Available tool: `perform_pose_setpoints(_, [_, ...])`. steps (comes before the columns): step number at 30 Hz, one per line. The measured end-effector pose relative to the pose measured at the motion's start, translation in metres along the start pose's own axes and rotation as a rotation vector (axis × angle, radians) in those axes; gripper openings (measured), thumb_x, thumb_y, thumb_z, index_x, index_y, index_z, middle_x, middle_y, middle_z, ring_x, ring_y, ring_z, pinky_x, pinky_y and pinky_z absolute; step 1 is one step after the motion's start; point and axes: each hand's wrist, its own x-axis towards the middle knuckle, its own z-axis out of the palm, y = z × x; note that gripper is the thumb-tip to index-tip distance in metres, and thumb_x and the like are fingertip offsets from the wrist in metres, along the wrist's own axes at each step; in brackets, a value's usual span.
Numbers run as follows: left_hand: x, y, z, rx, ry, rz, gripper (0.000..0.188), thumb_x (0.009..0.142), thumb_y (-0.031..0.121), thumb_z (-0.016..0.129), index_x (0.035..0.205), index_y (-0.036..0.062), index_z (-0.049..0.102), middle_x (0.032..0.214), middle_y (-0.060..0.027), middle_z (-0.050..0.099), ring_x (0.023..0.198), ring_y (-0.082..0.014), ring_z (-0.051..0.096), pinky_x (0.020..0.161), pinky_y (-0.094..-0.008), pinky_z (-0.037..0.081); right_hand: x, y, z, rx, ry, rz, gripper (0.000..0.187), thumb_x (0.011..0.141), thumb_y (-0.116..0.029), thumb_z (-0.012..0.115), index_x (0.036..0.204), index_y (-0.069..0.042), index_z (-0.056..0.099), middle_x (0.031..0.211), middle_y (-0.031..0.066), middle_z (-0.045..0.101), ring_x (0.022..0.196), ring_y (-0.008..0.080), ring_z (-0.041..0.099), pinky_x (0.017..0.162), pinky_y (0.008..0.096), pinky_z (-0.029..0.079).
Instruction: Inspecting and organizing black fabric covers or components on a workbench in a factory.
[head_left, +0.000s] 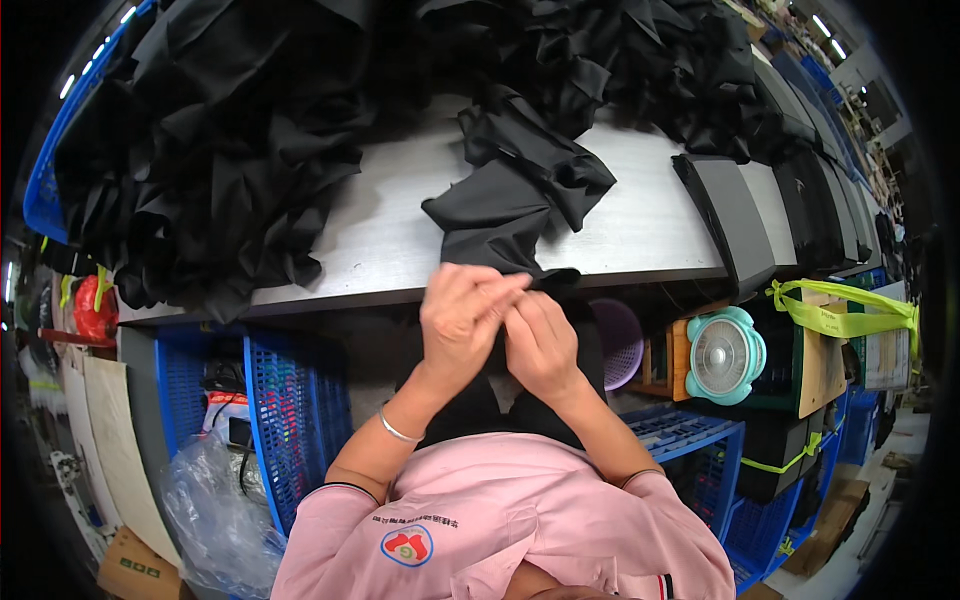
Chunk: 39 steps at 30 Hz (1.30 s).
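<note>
Close together at the table's front edge, my left hand (458,325) and my right hand (541,345) are both closed in a pinch, their fingertips meeting. They grip the near edge of a black fabric piece (500,225); the pinched part itself is hidden by the fingers. From there the crumpled cloth runs back over the pale tabletop (385,215) toward a heap of similar black fabric (640,60). A silver bangle (400,427) circles my left wrist.
More black fabric (220,170) is piled at the left, hanging over the table edge. Dark folded panels (725,215) stand at the right. Blue crates (290,420) flank me below the table. A turquoise fan (727,356) and a purple basket (617,345) are by my right.
</note>
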Motion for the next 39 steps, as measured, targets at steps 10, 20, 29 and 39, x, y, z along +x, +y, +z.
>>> perform_pose_setpoints(10, [-0.070, 0.065, 0.015, -0.442, -0.307, 0.007, 0.015, 0.082, 0.011, 0.079, 0.097, 0.0109, 0.078, 0.083, -0.0025, 0.068, 0.074, -0.0209, 0.060, 0.066, -0.0334, 0.045, 0.016, 0.034, 0.022, 0.792, -0.554, 0.778, 0.009, 0.091, -0.010, 0.066, 0.099, -0.006, 0.065, 0.102, 0.0133, 0.071, 0.093, 0.0271, 0.071, 0.073, 0.0356, 0.057])
perform_pose_setpoints(20, [-0.083, 0.062, 0.006, -0.417, -0.472, 0.079, 0.017, 0.082, 0.006, 0.078, 0.100, 0.0065, 0.076, 0.089, -0.0071, 0.070, 0.079, -0.0237, 0.064, 0.068, -0.0340, 0.053, 0.020, 0.058, 0.051, 1.632, 0.206, 1.251, 0.020, 0.086, -0.007, 0.073, 0.102, -0.006, 0.061, 0.100, 0.0078, 0.074, 0.091, 0.0174, 0.071, 0.074, 0.0328, 0.057])
perform_pose_setpoints(29, [-0.044, 0.052, 0.028, -0.475, -0.271, -0.146, 0.005, 0.093, 0.005, 0.068, 0.098, 0.0025, 0.068, 0.094, -0.0084, 0.069, 0.091, -0.0243, 0.065, 0.077, -0.0334, 0.052, 0.027, 0.101, -0.018, 0.666, 0.247, 0.674, 0.040, 0.078, -0.001, 0.070, 0.116, -0.003, 0.058, 0.108, 0.0109, 0.070, 0.098, 0.0224, 0.067, 0.086, 0.0328, 0.053])
perform_pose_setpoints(39, [-0.008, 0.027, 0.031, -0.299, 0.112, -0.342, 0.009, 0.103, 0.007, 0.056, 0.102, -0.0008, 0.062, 0.089, -0.0084, 0.065, 0.081, -0.0121, 0.060, 0.075, -0.0264, 0.049, 0.031, 0.058, 0.068, 1.161, 0.192, 0.726, 0.041, 0.098, -0.005, 0.057, 0.139, 0.001, 0.052, 0.137, 0.0138, 0.061, 0.127, 0.0236, 0.059, 0.110, 0.0319, 0.044])
